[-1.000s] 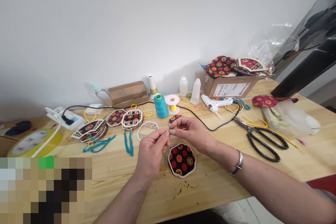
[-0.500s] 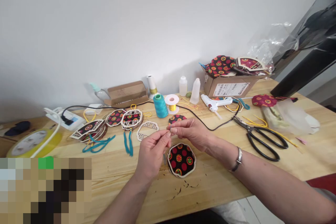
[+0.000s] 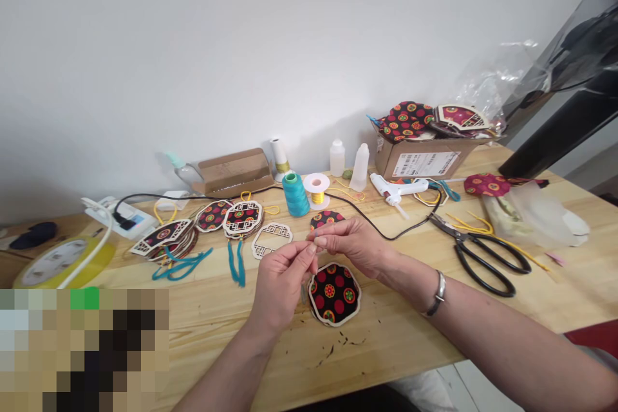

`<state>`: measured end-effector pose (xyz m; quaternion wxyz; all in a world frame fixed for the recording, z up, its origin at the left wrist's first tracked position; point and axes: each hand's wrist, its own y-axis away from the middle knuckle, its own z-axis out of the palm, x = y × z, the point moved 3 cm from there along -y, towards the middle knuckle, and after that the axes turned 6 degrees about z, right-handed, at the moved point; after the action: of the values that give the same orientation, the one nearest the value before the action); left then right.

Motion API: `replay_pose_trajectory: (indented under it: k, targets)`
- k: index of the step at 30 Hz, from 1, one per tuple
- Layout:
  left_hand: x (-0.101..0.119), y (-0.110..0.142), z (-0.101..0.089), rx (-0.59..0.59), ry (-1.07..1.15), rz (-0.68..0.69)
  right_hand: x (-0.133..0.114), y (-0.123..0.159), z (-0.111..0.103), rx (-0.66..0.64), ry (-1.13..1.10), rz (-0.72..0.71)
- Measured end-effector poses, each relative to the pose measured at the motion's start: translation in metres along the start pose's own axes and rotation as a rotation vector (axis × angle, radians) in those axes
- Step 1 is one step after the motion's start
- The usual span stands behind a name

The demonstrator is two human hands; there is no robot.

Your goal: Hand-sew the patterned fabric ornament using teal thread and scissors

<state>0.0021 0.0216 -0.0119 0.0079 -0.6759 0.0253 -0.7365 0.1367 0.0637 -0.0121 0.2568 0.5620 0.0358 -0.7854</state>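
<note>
My left hand point(image 3: 282, 283) and my right hand point(image 3: 350, 243) meet fingertip to fingertip above the wooden table point(image 3: 386, 335). Both pinch a short piece of teal cord between thumb and forefinger; the cord is almost hidden by the fingers. Just below the hands lies a black fabric-covered pad point(image 3: 334, 293) with red and yellow dots and a pale wooden edge. A second such pad point(image 3: 324, 218) peeks out behind my right hand. A metal bracelet sits on my right wrist.
Teal thread cone point(image 3: 295, 194), yellow cord spool point(image 3: 317, 190), wooden lattice frame point(image 3: 271, 239), stacked finished pieces point(image 3: 193, 228) with teal cords, glue gun point(image 3: 396, 190) with black cable, black scissors point(image 3: 483, 256), glue bottles point(image 3: 360, 167), cardboard box point(image 3: 425, 158) of fabric, power strip point(image 3: 120, 214), yellow tape roll point(image 3: 58, 262).
The hands stay together over the pad, the fingertips shifting slightly as they work the cord. The teal cord end seen above the fingers a second ago is now hidden.
</note>
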Motion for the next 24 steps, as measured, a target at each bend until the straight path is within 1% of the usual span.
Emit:
replay_pose_trajectory:
  k: [7, 11, 15, 19, 24]
  targets:
    - [0.0001, 0.0004, 0.0009, -0.032, 0.017, -0.039, -0.0024, 0.0017, 0.0003, -0.001, 0.013, 0.016]
    - [0.0014, 0.0005, 0.0021, -0.042, 0.012, -0.037, -0.0043, 0.0022, 0.0011, -0.019, -0.003, 0.019]
    - [0.0013, 0.0013, 0.0020, -0.041, 0.012, -0.041, -0.0049, 0.0015, 0.0008, -0.035, -0.005, -0.009]
    - [0.0013, 0.0026, 0.0020, -0.076, 0.011, -0.041, -0.0055, 0.0015, 0.0005, -0.068, 0.004, -0.038]
    - [0.0026, 0.0035, 0.0042, -0.104, 0.104, -0.045, -0.0079, 0.0025, 0.0016, -0.086, 0.013, -0.068]
